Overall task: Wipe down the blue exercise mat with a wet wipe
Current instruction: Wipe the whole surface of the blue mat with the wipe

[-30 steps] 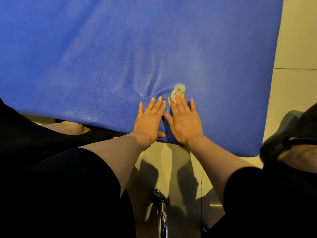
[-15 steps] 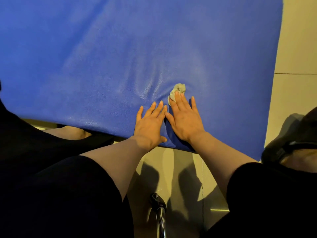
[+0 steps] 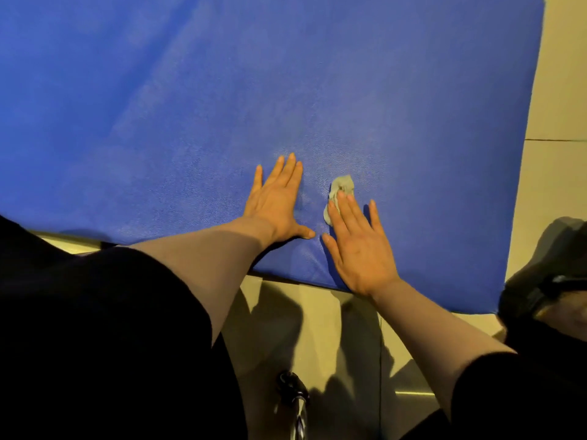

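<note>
A blue exercise mat is lying on a pale tiled floor. Both hands are resting flat, fingers spread, near the mat's near edge. The left hand is pressing bare mat. The right hand, just beside it, is pinning a crumpled grey wet wipe under its fingertips. Black sleeves are covering the upper arms.

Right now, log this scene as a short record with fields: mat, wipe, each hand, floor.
mat: blue exercise mat, fills most of the view, near edge by the person
wipe: crumpled wet wipe, on the mat under the right fingertips
left hand: flat, palm down on the mat, holds nothing
right hand: flat, fingers pressing the wipe
floor: pale tiled floor, right of the mat
</note>
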